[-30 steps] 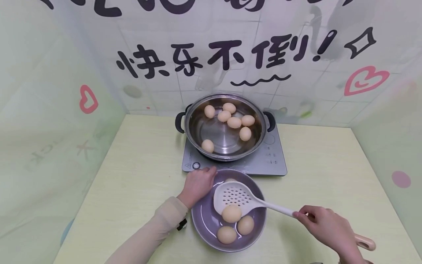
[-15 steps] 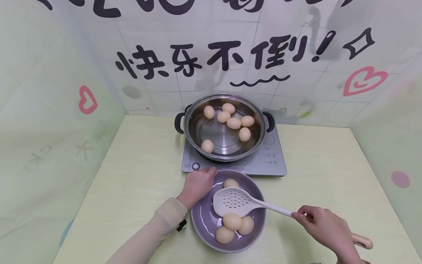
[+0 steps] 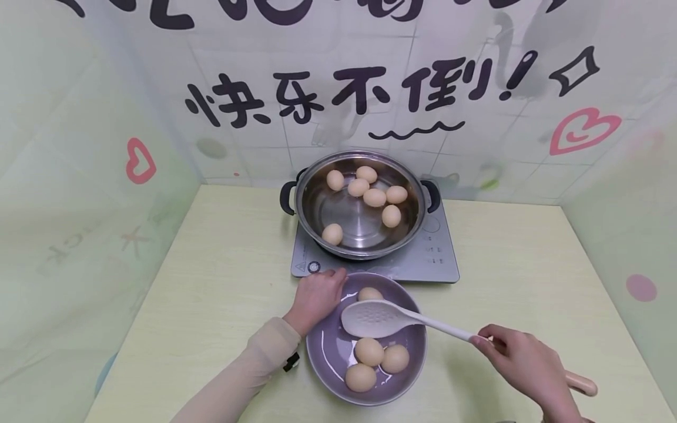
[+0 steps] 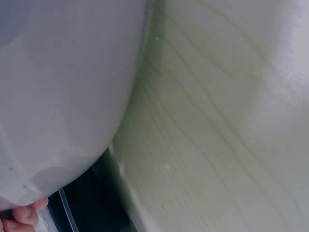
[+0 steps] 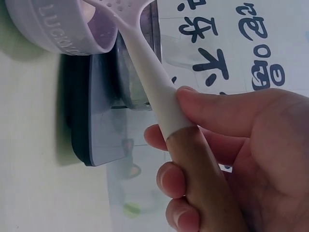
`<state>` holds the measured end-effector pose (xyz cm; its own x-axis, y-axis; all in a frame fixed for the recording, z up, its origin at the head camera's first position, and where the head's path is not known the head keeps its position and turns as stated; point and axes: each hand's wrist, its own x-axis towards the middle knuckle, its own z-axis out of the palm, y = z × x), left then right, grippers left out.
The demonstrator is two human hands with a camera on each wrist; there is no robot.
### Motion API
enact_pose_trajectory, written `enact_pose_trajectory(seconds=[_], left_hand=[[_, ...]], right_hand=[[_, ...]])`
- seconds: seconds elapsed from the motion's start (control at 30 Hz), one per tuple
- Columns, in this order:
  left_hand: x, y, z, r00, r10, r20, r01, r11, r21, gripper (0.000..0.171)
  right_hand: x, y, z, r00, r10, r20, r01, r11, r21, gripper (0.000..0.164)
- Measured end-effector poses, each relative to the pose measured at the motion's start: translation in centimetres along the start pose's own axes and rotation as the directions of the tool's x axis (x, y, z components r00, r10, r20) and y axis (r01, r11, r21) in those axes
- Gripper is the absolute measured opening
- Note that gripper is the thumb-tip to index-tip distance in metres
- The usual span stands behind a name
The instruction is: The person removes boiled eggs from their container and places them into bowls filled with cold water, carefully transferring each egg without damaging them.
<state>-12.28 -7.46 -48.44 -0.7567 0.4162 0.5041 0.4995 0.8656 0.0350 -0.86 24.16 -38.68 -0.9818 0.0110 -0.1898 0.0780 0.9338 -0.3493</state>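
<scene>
My right hand (image 3: 520, 361) grips the wooden handle of a white slotted spoon (image 3: 375, 318), seen closely in the right wrist view. The spoon's head is tilted over a purple bowl (image 3: 327, 367), with nothing lying on it. Inside the bowl, three eggs (image 3: 368, 351) sit together at the near side and another egg (image 3: 370, 294) is partly behind the spoon. My left hand (image 3: 317, 298) holds the bowl's upper left rim. In the left wrist view, its fingertips (image 4: 26, 215) curl under the bowl's outer wall (image 4: 72, 96).
Behind the bowl, a steel pot (image 3: 338, 216) with two black handles holds several eggs (image 3: 375, 197). It stands on a grey induction cooker (image 3: 441, 264), whose front edge is close to the bowl. Printed sheets (image 3: 211, 147) enclose the table (image 3: 227, 252) at the back and sides.
The spoon's head has tipped and drawn away from the near eggs. The egg at its edge has come to rest among the others in the bowl. My left hand stays put.
</scene>
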Motion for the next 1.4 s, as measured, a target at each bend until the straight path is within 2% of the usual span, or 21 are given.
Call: enact_pose_trajectory(seconds=[0.17, 0.23, 0.33, 0.37, 0.7, 0.8, 0.97, 1.03, 1.1, 1.3, 1.4], left_hand=[[0.0, -0.1, 0.4, 0.995, 0.024, -0.101, -0.025, 1.0, -0.013, 0.023], [0.0, -0.1, 0.3, 0.993, 0.027, -0.116, -0.029, 0.999, -0.014, 0.024], [0.0, -0.1, 0.4, 0.995, 0.022, -0.095, -0.022, 1.0, -0.007, 0.021], [0.1, 0.0, 0.0, 0.997, 0.018, -0.071, -0.019, 1.0, -0.014, 0.02], [-0.1, 0.0, -0.2, 0.998, -0.026, 0.057, 0.026, 1.0, 0.0, 0.01], [-0.1, 0.1, -0.2, 0.998, -0.031, 0.047, 0.03, 0.999, 0.009, 0.013], [-0.1, 0.1, -0.2, 0.999, 0.003, -0.044, -0.002, 1.0, 0.023, 0.017], [-0.1, 0.1, -0.1, 0.998, 0.012, -0.061, -0.01, 1.0, 0.02, 0.019], [-0.1, 0.1, -0.1, 0.998, 0.012, -0.057, -0.011, 1.0, 0.016, 0.02], [-0.1, 0.2, -0.3, 1.0, -0.01, -0.02, 0.01, 1.0, 0.013, 0.02], [-0.1, 0.2, -0.4, 1.0, -0.013, -0.016, 0.013, 1.0, 0.012, 0.02]], right_hand=[[0.0, -0.2, -0.5, 0.999, -0.028, -0.04, 0.028, 1.0, 0.006, 0.016], [0.0, -0.3, -0.7, 0.998, -0.035, -0.054, 0.035, 0.999, 0.008, 0.016], [0.2, -0.3, -1.0, 0.997, -0.045, -0.07, 0.046, 0.999, 0.008, 0.015], [0.3, -0.3, -1.2, 0.996, -0.05, -0.076, 0.051, 0.999, 0.009, 0.015], [2.3, -0.9, -3.4, 0.985, -0.113, -0.132, 0.118, 0.993, 0.031, 0.017], [3.3, -1.4, -3.9, 0.981, -0.125, -0.15, 0.136, 0.988, 0.067, 0.02], [5.1, -2.7, -4.3, 0.964, -0.155, -0.214, 0.183, 0.976, 0.115, 0.02], [5.8, -3.4, -4.3, 0.956, -0.163, -0.246, 0.199, 0.972, 0.128, 0.02], [6.5, -4.0, -4.1, 0.947, -0.164, -0.278, 0.209, 0.968, 0.138, 0.022], [8.5, -5.9, -3.3, 0.901, -0.166, -0.402, 0.239, 0.961, 0.139, 0.018], [9.3, -6.5, -2.9, 0.891, -0.156, -0.426, 0.242, 0.958, 0.155, 0.016]])
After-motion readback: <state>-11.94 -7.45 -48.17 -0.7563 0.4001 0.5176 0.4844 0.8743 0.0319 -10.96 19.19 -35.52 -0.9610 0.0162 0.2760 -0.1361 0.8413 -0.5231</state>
